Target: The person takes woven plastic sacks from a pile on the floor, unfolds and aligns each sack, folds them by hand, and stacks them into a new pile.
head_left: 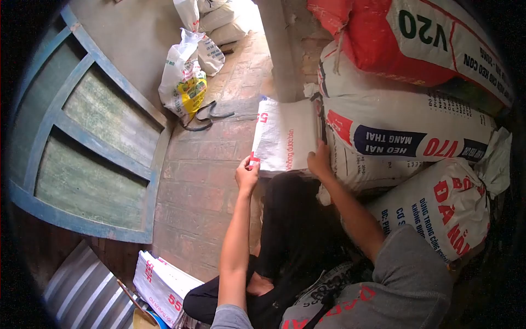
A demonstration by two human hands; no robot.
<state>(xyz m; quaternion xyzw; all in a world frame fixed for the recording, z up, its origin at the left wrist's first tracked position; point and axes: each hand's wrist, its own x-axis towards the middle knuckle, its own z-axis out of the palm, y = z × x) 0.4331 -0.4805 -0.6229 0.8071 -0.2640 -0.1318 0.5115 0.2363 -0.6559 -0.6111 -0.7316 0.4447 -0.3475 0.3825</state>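
Observation:
A white woven-plastic sack (285, 134) with red print lies folded flat in front of my bent legs. At its near left corner, my left hand (247, 174) pinches the edge, where a red patch shows by the fingertips. My right hand (320, 161) is closed at the sack's near right edge, knuckles up. A narrow dark strip (321, 122) runs along that edge up from the right hand. What the right fingers enclose is hidden.
Full printed feed sacks (405, 129) are piled close on the right. A blue-framed green shutter (104, 131) leans at left. Stacked folded sacks (164, 285) and corrugated sheet (90, 290) lie lower left. Bags (183, 77) and black straps (208, 116) are on the brick floor ahead.

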